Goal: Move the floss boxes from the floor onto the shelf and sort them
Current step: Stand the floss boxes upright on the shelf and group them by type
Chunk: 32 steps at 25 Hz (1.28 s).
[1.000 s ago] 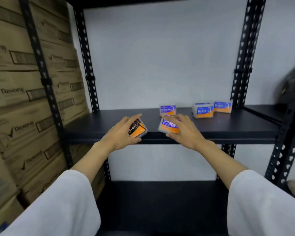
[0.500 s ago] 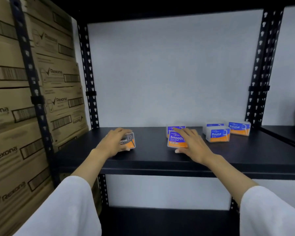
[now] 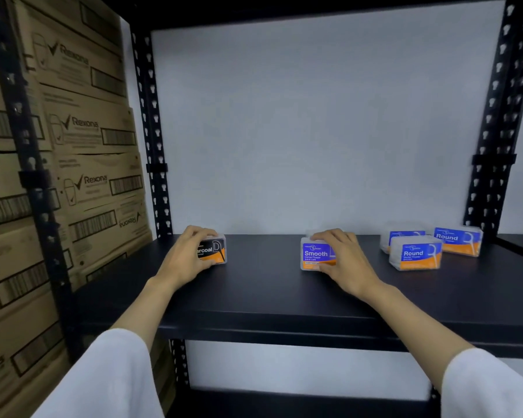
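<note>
On the black shelf (image 3: 269, 294) my left hand (image 3: 184, 260) grips a black-and-orange Charcoal floss box (image 3: 213, 251) standing upright near the back left. My right hand (image 3: 344, 260) holds a blue-and-orange Smooth floss box (image 3: 316, 256) at the shelf's middle, fingers curled over its top and right side. Another box stands hidden right behind it. At the back right sit three blue Round floss boxes, the nearest one (image 3: 415, 256) in front, one (image 3: 458, 239) to its right and one (image 3: 405, 235) behind.
Stacked brown Rexona cartons (image 3: 82, 176) fill the neighbouring rack on the left. Black perforated uprights (image 3: 153, 146) (image 3: 495, 131) frame the bay, with a white wall behind. A lower shelf (image 3: 299, 405) shows below.
Both hands have pushed their boxes farther back on the shelf and stood them upright, labels facing me. The camera has moved closer and higher.
</note>
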### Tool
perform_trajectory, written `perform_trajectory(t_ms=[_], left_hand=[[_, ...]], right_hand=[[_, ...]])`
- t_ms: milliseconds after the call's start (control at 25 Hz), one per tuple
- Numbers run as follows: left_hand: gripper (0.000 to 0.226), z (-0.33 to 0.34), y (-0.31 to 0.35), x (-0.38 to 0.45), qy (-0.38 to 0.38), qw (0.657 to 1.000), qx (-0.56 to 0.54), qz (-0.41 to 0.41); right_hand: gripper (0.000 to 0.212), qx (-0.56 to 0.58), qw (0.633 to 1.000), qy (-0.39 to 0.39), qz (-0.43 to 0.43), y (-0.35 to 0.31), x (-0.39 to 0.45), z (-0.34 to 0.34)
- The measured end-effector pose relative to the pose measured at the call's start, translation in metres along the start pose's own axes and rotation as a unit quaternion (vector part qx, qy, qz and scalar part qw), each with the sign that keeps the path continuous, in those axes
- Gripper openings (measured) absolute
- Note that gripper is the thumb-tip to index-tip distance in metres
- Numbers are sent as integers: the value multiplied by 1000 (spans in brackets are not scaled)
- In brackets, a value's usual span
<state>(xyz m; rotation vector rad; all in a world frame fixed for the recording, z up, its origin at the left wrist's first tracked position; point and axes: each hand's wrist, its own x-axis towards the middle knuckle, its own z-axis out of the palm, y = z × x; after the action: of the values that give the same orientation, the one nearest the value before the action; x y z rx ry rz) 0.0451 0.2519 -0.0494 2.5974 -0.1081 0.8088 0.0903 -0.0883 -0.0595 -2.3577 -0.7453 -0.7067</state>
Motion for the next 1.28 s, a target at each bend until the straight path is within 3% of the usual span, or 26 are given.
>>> perform_trajectory(t_ms=[160,560,720,840,960,1280], left_hand=[[58,4,-12,12,30,998,58,-20],[66,7,-9,11,21,983,181,-31],[50,7,26,-10,45,991,124,-25],[27,15,71,-35,-15,997,79,-12],[27,24,107,-57,-86,993,53,-64],[24,21,120,-62,-91,989,31,-110]], right_hand=[[57,-36,999,0,-8,8,6,5],[60,-61,998,-18,-13,12,9,6],[61,-68,997,-23,-10,11,8,5],[60,-71,997,-3,-7,7,5,2],[54,-73,997,26,1,3,1,-2],[34,-41,999,-9,25,-6,-28,-22]])
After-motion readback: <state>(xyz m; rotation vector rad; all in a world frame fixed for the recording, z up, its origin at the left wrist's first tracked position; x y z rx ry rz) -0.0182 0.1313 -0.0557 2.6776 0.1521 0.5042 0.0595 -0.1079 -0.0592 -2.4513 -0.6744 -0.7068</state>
